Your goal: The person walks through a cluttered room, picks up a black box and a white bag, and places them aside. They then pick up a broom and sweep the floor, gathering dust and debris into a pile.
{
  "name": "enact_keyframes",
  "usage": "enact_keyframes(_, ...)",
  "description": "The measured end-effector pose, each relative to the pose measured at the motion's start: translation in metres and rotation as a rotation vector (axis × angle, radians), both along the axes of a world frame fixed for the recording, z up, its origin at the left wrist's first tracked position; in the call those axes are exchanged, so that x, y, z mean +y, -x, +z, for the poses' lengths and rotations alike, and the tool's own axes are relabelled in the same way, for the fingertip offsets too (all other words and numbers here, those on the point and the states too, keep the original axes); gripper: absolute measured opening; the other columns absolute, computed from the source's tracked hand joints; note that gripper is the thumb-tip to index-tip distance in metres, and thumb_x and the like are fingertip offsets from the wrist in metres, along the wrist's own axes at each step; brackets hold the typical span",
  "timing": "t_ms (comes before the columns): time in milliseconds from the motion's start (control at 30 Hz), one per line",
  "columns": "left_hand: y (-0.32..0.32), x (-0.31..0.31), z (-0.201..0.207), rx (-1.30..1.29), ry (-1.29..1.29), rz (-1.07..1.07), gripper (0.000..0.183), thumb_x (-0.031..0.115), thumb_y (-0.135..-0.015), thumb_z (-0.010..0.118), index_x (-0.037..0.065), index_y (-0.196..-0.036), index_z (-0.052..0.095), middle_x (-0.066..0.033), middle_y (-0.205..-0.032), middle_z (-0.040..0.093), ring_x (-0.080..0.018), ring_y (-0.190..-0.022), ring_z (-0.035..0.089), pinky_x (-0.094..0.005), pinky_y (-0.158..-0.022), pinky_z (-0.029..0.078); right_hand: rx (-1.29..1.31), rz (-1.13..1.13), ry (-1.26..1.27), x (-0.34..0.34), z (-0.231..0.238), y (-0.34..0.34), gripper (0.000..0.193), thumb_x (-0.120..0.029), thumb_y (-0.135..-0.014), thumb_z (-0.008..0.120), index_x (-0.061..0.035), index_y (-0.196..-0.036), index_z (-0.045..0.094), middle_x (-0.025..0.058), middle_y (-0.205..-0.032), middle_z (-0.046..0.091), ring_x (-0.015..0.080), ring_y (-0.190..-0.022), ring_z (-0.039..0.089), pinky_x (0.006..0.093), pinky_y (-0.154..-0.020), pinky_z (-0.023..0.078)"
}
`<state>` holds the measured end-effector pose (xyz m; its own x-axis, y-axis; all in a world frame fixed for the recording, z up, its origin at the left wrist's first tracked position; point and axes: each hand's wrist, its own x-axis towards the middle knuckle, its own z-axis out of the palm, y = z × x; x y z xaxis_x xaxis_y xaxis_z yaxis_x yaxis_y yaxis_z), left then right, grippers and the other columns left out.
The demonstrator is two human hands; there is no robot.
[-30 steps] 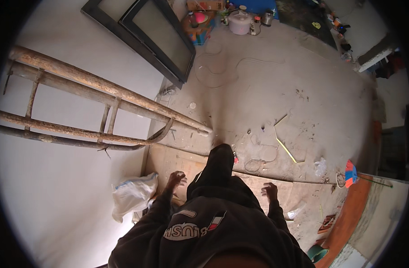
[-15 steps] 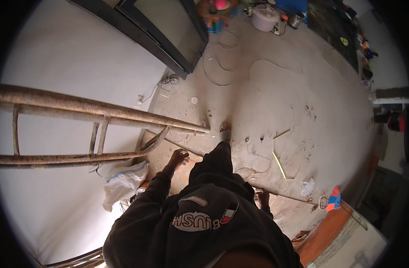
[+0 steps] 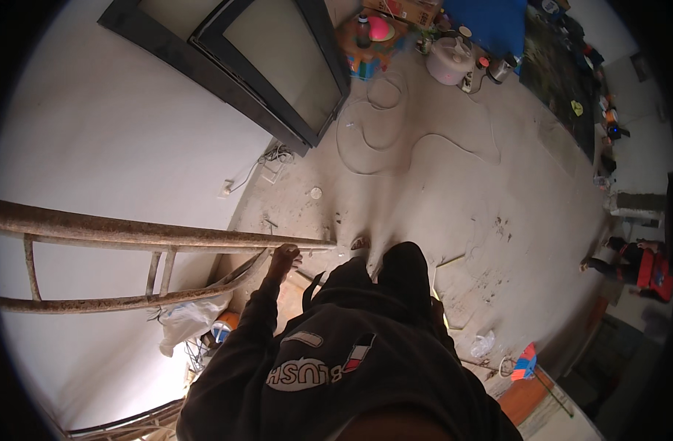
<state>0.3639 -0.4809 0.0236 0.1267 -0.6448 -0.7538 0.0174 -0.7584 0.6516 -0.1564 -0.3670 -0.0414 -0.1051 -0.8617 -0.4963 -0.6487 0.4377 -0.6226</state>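
Observation:
My left hand (image 3: 285, 262) hangs beside the lower end of a rusty metal scaffold frame (image 3: 167, 237), which leans in from the left. Its fingers are loosely bent and apart, with nothing visible in them. Whether the hand touches the pole, I cannot tell. My right hand (image 3: 437, 307) is low at my right side, mostly hidden by my dark sleeve and leg, so its fingers do not show. Below it on the floor is a thin yellow strip (image 3: 445, 320), partly covered by my leg.
Dark-framed glass panels (image 3: 278, 66) lean on the white wall. A loose cable (image 3: 366, 173) curls across the dusty floor. A lidded pot (image 3: 451, 62) stands far ahead. A white sack (image 3: 193, 320) lies left, a blue-and-red brush (image 3: 525, 364) right. What looks like a person in red (image 3: 653, 273) is at far right.
I have stepped, and a second leg now shows ahead. My left hand has risen toward the pole's lower end. My right hand has become mostly hidden. The floor things sit lower in view.

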Motion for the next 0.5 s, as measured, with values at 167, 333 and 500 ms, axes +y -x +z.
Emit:
enact_keyframes(167, 0.014, 0.021, 0.01, -0.016, -0.067, 0.258, 0.024, 0.019, -0.084, 0.057, 0.004, -0.104, 0.055, -0.0094, -0.079, 0.062, -0.0162, -0.065, 0.061, -0.0279, -0.055, 0.049, 0.032, 0.154, -0.116, -0.095, 0.014, 0.022, 0.018, -0.016, -0.074, 0.056, -0.0071, -0.086, 0.067, 0.0147, -0.082, 0.066, 0.0296, -0.079, 0.064, 0.0357, -0.069, 0.05)
enact_keyframes(333, 0.047, 0.054, 0.008, -0.03, -0.115, 0.485, 0.024, 0.023, -0.085, 0.057, 0.005, -0.102, 0.055, -0.0098, -0.081, 0.063, -0.0179, -0.065, 0.062, -0.0305, -0.056, 0.05, 0.094, 0.53, 0.071, -0.194, -0.021, 0.066, 0.016, -0.008, -0.075, 0.051, -0.0088, -0.081, 0.066, 0.012, -0.073, 0.065, 0.027, -0.068, 0.064, 0.0356, -0.06, 0.05)
enact_keyframes(500, 0.111, 0.078, 0.007, 0.004, -0.229, 0.648, 0.026, 0.022, -0.087, 0.056, 0.005, -0.107, 0.054, -0.0104, -0.082, 0.063, -0.0193, -0.066, 0.062, -0.0323, -0.057, 0.05, -0.328, -0.01, -0.428, -0.322, 0.003, 0.069, 0.029, 0.0, -0.073, 0.043, -0.0041, -0.095, 0.06, 0.0099, -0.068, 0.06, 0.0162, -0.051, 0.056, 0.0276, -0.043, 0.046)
